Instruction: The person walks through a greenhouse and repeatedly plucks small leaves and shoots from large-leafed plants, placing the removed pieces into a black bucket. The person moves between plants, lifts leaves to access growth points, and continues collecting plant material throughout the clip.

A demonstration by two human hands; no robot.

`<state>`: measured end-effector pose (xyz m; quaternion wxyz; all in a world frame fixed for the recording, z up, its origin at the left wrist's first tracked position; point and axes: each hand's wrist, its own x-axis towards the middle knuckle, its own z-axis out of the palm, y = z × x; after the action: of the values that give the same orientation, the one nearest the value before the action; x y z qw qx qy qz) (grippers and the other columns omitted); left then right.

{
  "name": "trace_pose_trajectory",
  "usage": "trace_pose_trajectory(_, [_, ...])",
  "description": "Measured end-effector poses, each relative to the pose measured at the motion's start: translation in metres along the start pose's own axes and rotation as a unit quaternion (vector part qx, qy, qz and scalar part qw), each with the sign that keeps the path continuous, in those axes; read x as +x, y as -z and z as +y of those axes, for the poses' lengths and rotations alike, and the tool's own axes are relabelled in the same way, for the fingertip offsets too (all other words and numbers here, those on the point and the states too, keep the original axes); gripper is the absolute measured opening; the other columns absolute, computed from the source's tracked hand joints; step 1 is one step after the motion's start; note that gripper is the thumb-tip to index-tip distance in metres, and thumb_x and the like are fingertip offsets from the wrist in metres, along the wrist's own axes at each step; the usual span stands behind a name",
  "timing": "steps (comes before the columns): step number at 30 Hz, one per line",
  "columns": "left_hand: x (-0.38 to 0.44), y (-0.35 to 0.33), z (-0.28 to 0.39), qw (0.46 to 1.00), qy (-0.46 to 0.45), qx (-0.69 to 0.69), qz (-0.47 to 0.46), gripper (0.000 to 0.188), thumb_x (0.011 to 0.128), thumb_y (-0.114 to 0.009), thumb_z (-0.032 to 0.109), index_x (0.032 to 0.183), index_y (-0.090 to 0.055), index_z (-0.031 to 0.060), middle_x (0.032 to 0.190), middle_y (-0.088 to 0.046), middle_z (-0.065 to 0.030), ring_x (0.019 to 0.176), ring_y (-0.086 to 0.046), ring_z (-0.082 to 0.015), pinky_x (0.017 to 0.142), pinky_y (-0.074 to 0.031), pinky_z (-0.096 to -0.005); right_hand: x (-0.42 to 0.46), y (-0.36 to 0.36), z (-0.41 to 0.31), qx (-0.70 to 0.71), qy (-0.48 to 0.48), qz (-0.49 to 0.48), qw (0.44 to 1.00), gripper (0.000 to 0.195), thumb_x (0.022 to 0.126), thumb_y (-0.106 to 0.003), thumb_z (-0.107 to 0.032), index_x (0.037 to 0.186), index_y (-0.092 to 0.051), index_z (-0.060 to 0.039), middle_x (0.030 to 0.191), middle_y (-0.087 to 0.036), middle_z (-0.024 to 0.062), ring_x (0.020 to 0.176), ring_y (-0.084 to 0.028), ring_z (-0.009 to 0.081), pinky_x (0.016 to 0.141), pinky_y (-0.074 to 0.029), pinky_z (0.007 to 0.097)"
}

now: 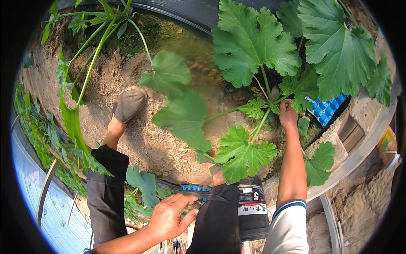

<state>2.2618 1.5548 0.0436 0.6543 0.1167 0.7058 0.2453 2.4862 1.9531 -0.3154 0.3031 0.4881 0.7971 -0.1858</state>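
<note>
A squash plant (269, 101) with large lobed leaves grows from the soil at the right. My right hand (288, 115) reaches in at its crown, fingers among the leaf stalks; leaves and stems partly hide what the fingertips touch. A broad notched leaf (242, 155) spreads just below and left of that hand. My left hand (173, 216) hovers near my trousered knee (214, 212), holding nothing, its thumb apart from the fingers. Two paler leaves, one of them a big leaf (185, 119), lie between my feet and the crown.
A blue egg-carton-like tray (328, 108) lies beyond my right hand, by concrete blocks (330, 152). A black bucket (253, 219) bearing writing stands beside my leg. Another squash plant (109, 20) leans in at upper left. Black plastic film (187, 9) borders the soil. My shoe (130, 104) rests on dirt.
</note>
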Motion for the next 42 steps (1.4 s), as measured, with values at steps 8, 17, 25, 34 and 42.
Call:
trace_pose_trajectory(8, [-0.001, 0.004, 0.005, 1.0, 0.002, -0.012, -0.005, 0.034, 0.094, -0.073, 0.023, 0.118, -0.069, -0.0006, 0.099, -0.071, -0.0182, 0.095, -0.07, -0.0394, 0.085, -0.057, -0.046, -0.105, 0.059, -0.043, 0.68, -0.081, -0.023, 0.728, 0.015, 0.101, -0.049, -0.02, 0.089, -0.052, -0.0108, 0.082, -0.056, 0.0047, 0.054, -0.044, 0.01, 0.045, -0.033, 0.0254])
trace_pose_trajectory(17, [-0.002, 0.01, 0.007, 1.0, 0.029, -0.007, -0.01, 0.033, 0.093, -0.074, 0.02, 0.12, -0.069, 0.0008, 0.099, -0.073, -0.0164, 0.095, -0.072, -0.0352, 0.086, -0.058, -0.0437, -0.115, 0.026, -0.069, 0.182, -0.143, -0.063, 0.971, 0.047, 0.1, -0.048, -0.034, 0.124, -0.071, -0.0011, 0.11, -0.074, 0.0242, 0.102, -0.071, 0.0382, 0.091, -0.053, 0.0461])
trace_pose_trajectory(25, [0.022, 0.027, 0.014, 0.998, 0.042, -0.015, 0.051, 0.03, 0.095, -0.074, 0.014, 0.12, -0.069, -0.0012, 0.1, -0.072, -0.0176, 0.094, -0.074, -0.0303, 0.084, -0.059, -0.0392, -0.103, 0.031, -0.101, 0.037, -0.115, -0.14, 0.983, 0.053, 0.104, -0.052, -0.05, 0.125, -0.072, -0.0055, 0.12, -0.073, 0.0262, 0.116, -0.067, 0.0457, 0.099, -0.052, 0.0534])
trace_pose_trajectory(34, [0.274, 0.0, 0.0, 0.988, -0.122, 0.03, 0.084, 0.034, 0.102, -0.068, 0.021, 0.127, -0.067, -0.0028, 0.105, -0.075, -0.0123, 0.095, -0.07, -0.0183, 0.088, -0.056, -0.0331, -0.111, 0.035, -0.062, 0.113, -0.097, -0.118, 0.982, 0.036, 0.103, -0.059, -0.038, 0.108, -0.074, -0.0058, 0.1, -0.076, 0.0245, 0.098, -0.071, 0.0455, 0.09, -0.053, 0.0552])
trace_pose_trajectory(42, [0.399, -0.108, 0.027, 0.998, -0.046, -0.023, 0.022, 0.039, 0.098, -0.07, 0.035, 0.125, -0.072, 0.007, 0.12, -0.075, -0.0127, 0.109, -0.071, -0.0256, 0.098, -0.053, -0.0392, -0.107, 0.026, -0.012, 0.183, -0.007, -0.102, 0.978, 0.036, 0.103, -0.06, -0.038, 0.11, -0.074, -0.0057, 0.092, -0.074, 0.0267, 0.092, -0.071, 0.0463, 0.086, -0.053, 0.0546])
